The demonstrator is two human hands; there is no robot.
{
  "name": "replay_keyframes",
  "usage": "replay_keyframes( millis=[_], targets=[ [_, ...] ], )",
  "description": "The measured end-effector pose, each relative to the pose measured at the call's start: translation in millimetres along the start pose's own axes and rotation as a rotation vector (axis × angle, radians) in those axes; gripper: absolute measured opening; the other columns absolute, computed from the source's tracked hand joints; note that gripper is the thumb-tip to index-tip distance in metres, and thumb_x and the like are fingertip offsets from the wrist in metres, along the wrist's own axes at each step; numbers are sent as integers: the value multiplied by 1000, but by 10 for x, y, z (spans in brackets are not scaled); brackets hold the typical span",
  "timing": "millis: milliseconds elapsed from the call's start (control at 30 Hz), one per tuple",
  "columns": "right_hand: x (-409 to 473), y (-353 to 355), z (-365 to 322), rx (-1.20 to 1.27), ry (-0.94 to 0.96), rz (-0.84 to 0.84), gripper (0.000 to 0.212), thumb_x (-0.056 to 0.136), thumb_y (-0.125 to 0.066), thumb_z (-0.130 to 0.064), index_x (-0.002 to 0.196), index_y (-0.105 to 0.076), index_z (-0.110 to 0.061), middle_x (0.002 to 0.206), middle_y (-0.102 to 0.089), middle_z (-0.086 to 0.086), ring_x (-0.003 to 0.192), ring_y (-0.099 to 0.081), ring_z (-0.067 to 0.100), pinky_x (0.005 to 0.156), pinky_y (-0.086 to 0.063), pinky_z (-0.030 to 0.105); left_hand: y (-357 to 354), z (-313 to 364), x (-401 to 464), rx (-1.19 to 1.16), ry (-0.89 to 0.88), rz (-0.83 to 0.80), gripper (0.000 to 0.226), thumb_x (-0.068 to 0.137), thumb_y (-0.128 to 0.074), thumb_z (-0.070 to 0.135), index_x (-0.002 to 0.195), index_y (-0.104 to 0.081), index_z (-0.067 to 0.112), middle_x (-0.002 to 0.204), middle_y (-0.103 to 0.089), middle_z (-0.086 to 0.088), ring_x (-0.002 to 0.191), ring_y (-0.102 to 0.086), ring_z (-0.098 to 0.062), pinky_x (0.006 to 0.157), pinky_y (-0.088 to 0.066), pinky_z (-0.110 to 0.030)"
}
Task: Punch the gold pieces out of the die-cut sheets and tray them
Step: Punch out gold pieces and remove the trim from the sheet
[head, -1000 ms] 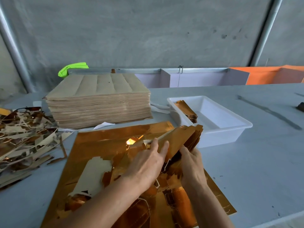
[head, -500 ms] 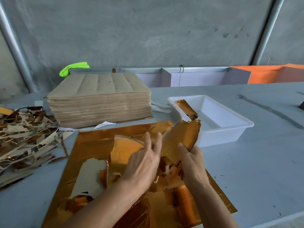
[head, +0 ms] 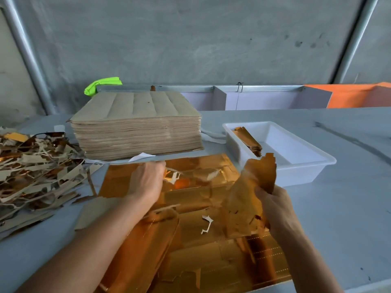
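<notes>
My right hand (head: 275,210) grips the punched gold pieces (head: 251,187) at centre right, near the tray (head: 304,166); my left hand (head: 148,180) pinches waste trim (head: 173,176) away.

We cannot see the fingertips of our left hand (head: 148,182); they blur into the torn gold sheet (head: 198,220). Our right hand (head: 277,210) hides the bundle's (head: 254,187) lower end. The scrap pile (head: 36,172) runs off the left edge.

Gold foil sheets (head: 190,240); white tray (head: 300,168); tan paper stack (head: 137,132); grey table (head: 349,208).
</notes>
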State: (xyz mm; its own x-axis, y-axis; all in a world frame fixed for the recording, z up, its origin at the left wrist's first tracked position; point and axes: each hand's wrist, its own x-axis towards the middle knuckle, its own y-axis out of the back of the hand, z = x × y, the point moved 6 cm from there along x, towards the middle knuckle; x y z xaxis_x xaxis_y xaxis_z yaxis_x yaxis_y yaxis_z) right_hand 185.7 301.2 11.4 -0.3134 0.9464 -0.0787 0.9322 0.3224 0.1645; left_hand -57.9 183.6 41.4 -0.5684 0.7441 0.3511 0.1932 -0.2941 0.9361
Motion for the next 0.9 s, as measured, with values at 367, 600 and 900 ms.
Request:
replay_keyframes(
  millis=[367, 600, 900],
  targets=[
    [-197, 19, 119, 93, -132, -82, 40, 98, -50, -24, 134, -44, -9, 113, -60, 8, 99, -59, 34, 84, -49, 52, 7, 32, 252, -1333, 371, -361, 83, 80, -60, -15, 149, -25, 15, 150, -31, -17, 109, -55, -19, 86, -50, -27],
    [-375, -149, 228, 130, -155, -182, 38, 99, -48, -27, 134, -44, -12, 121, -56, 6, 117, -53, 37, 100, -41, 60, 357, 21, 22, -157, -112, -334, 79, 81, -72, 35, 147, -31, 22, 150, -32, -4, 135, -34, -23, 104, -35, -38],
    [-533, -341, 265, 113, -98, -226, 15, 99, -48, -22, 84, -49, -24, 81, -57, -8, 70, -54, 11, 54, -43, 29, 61, 424, -1110, 87, -318, -212, 58, 83, -46, 68, 81, -58, 11, 83, -57, -1, 67, -56, -13, 63, -50, -27]
  ],
)
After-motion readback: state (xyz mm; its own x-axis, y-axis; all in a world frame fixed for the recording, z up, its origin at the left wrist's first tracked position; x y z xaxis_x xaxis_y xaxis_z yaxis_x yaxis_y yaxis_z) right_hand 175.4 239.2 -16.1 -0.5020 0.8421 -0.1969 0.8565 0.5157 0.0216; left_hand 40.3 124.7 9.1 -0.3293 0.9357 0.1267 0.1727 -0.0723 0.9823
